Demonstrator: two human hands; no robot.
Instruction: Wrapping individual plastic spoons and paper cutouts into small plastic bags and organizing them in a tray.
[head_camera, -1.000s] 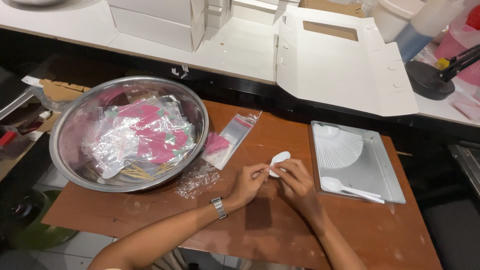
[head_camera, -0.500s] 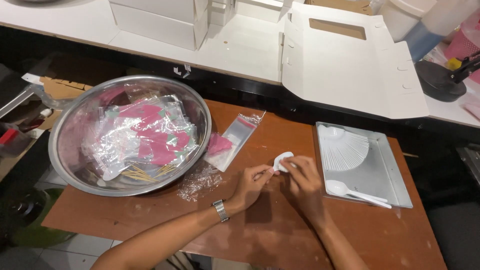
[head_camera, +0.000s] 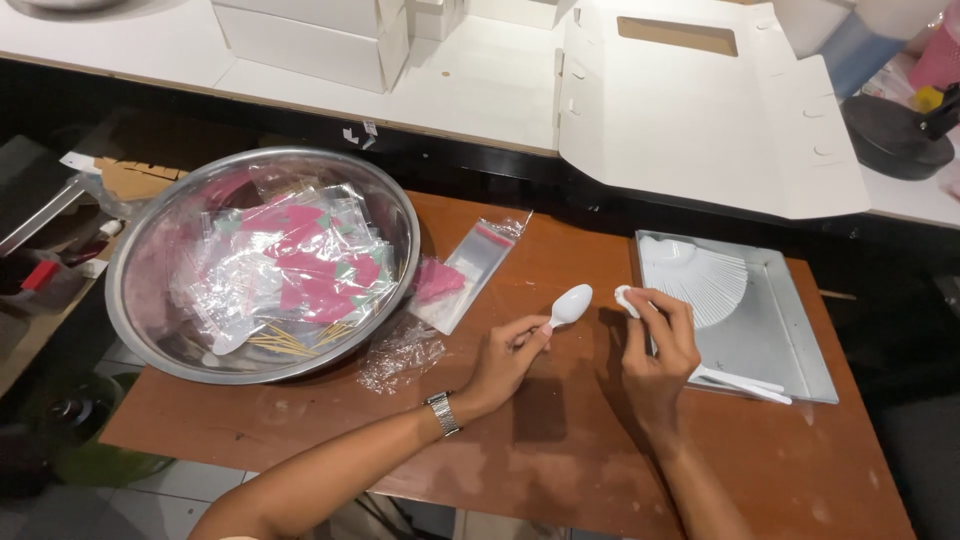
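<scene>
A white plastic spoon is pinched by the left hand mid-table; something small and white, hard to identify, is pinched by the right hand; beyond, clear packets are held in the steel bowl, white cutlery in the metal tray.

A cramped work corner under even indoor light, seen from above.

A worn reddish-brown wooden table, scuffed with pale marks, fills the foreground. Behind it, across a dark gap, runs a long white counter carrying closed white cardboard boxes and a flattened white cardboard box with a rectangular window. A round black stand sits at the counter's right end. Pale grey floor tiles show at lower left beside a dark green rounded container.
</scene>
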